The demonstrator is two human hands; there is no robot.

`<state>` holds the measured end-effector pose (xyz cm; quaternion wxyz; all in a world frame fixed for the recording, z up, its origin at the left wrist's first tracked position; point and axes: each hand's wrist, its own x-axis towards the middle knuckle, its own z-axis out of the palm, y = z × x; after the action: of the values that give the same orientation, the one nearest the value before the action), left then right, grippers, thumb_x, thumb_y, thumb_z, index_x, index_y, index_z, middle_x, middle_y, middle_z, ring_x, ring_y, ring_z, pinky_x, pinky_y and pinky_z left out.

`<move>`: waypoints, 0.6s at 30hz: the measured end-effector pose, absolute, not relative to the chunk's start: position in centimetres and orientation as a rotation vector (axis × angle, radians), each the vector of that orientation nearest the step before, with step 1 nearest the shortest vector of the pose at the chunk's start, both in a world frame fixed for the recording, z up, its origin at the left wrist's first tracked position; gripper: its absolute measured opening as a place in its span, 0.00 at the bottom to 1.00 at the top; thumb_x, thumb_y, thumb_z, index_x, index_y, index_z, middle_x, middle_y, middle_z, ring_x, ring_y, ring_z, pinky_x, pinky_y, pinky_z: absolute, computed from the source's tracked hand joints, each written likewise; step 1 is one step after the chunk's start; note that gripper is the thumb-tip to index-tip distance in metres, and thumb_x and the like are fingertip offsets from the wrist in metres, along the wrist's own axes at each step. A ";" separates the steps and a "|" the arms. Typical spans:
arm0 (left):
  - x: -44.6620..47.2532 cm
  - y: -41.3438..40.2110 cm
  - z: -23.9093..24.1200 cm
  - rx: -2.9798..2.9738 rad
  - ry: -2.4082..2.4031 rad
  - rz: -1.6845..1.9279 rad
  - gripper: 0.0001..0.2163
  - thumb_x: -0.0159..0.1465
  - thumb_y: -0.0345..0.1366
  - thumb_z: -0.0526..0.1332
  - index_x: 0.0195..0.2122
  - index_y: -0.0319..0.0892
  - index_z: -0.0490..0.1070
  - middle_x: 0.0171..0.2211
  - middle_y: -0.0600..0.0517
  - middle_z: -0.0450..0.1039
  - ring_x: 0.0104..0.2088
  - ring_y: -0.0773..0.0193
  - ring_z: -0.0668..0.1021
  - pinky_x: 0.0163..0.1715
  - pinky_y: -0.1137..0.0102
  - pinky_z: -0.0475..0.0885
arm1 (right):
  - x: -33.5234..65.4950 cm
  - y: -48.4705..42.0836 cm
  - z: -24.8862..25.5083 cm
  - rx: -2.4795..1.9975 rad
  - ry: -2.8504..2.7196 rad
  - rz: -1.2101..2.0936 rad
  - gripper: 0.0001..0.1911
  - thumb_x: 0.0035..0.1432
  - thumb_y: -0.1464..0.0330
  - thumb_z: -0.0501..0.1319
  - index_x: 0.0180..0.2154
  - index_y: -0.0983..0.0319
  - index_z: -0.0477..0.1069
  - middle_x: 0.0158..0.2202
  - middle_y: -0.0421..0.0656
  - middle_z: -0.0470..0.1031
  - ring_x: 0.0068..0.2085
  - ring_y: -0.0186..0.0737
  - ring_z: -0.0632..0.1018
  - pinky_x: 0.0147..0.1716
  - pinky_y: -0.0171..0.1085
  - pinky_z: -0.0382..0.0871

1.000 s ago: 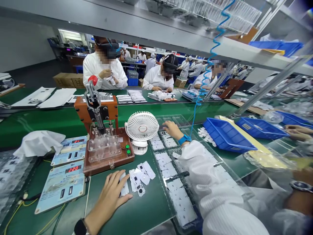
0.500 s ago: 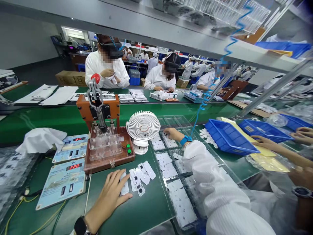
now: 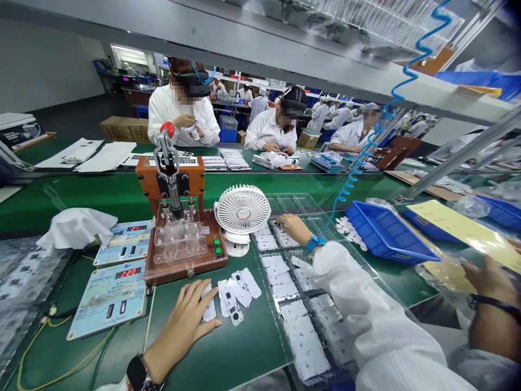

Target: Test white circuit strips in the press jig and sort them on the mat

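- Near the front edge of the green worktop (image 3: 228,353), the left hand (image 3: 183,320) lies palm down. Its grip is flat and spread and closes on nothing; the fingertips rest on one white strip (image 3: 210,310).
- That strip's long axis runs away from the person, roughly in line with the fingers. The loose white parts (image 3: 238,293) lie just to the right of those fingertips, between the hand and the clear tray (image 3: 270,304).
- The left hand is far nearer to these parts than the right one.
- The right hand (image 3: 293,226) is stretched out along the tray to its far end, beside the small white fan (image 3: 242,210). The sleeve lies over the tray's pockets, with a blue wrist band (image 3: 315,243) showing.
- Its fingers curl down into a far pocket; I cannot tell whether the grip pinches anything.
- The press fixture (image 3: 181,239) stands beyond the left hand, clear of it.
- A co-worker's hand (image 3: 488,282) shows at the right, well apart.
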<state>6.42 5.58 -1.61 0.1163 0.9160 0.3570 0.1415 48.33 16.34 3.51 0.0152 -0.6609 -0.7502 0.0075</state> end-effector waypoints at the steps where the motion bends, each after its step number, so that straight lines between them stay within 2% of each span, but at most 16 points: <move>1: 6.4 5.6 -1.7 2.684 1.048 0.423 0.24 0.64 0.50 0.58 0.58 0.46 0.64 0.58 0.43 0.64 0.56 0.44 0.67 0.52 0.47 0.67 | 48.6 16.2 3.3 -2.053 -2.331 0.047 0.18 0.54 0.81 0.54 0.46 0.66 0.72 0.47 0.52 0.74 0.49 0.48 0.73 0.50 0.42 0.64; 8: 6.3 5.4 -2.2 2.684 1.047 0.472 0.24 0.64 0.50 0.58 0.58 0.47 0.63 0.59 0.43 0.63 0.57 0.45 0.66 0.52 0.47 0.66 | 49.4 17.0 3.1 -1.958 -2.317 0.126 0.23 0.48 0.82 0.55 0.46 0.64 0.72 0.46 0.50 0.75 0.47 0.44 0.75 0.47 0.38 0.66; 15: 6.2 5.4 -2.8 2.660 1.047 0.509 0.24 0.64 0.52 0.55 0.60 0.49 0.62 0.60 0.43 0.61 0.58 0.45 0.65 0.53 0.47 0.65 | 49.6 17.6 3.5 -1.954 -2.317 0.203 0.21 0.45 0.81 0.55 0.42 0.66 0.73 0.34 0.46 0.76 0.34 0.39 0.75 0.33 0.32 0.66; 18: 6.2 5.4 -3.0 2.656 1.035 0.519 0.25 0.64 0.51 0.56 0.60 0.49 0.61 0.60 0.43 0.61 0.58 0.45 0.65 0.54 0.46 0.65 | 49.8 17.9 3.5 -1.959 -2.302 0.206 0.22 0.44 0.83 0.53 0.41 0.66 0.74 0.30 0.44 0.76 0.32 0.38 0.75 0.31 0.31 0.65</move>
<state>6.25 5.39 -3.00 0.1215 0.9099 0.3546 0.1778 49.75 17.85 3.46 0.0557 -0.6455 -0.7587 0.0679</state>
